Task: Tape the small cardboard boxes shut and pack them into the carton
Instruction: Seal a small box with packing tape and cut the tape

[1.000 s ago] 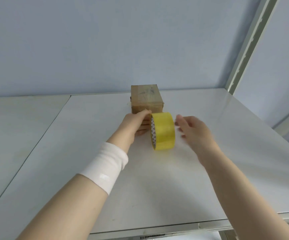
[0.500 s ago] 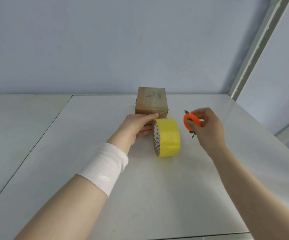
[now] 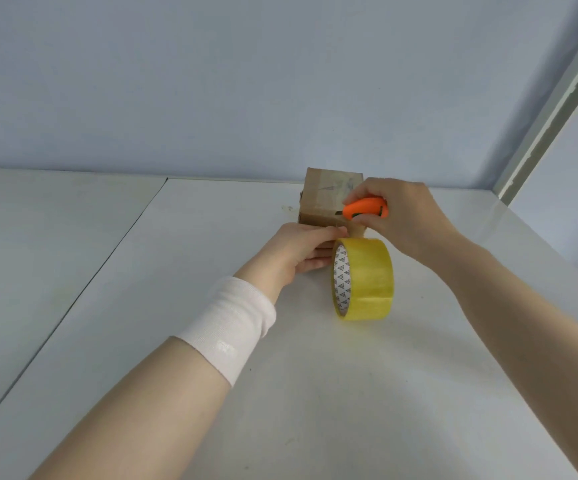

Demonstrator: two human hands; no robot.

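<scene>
Head view: the white inner core of the tape roll carries a print of small dark triangles; any words there are too small to read. A faint pale mark on the white wristband is also illegible, and the grey smudges on top of the box do not form letters I can make out.

A white table fills the lower frame, with a dark seam running diagonally at the left. A pale blue wall sits behind it, and a light metal post slants down the upper right.

The yellow roll stands on edge at centre, just in front of the box, and hides part of its near face. The left hand, centre frame, has its fingers curled against the box's near side, thumb along the top edge. The right hand covers the box's right corner and pinches an orange cutter between thumb and fingers, its tip at the near top edge.

The box is small, brown cardboard, closed, with glossy tape across its top, resting at the table's far side, just above centre.
</scene>
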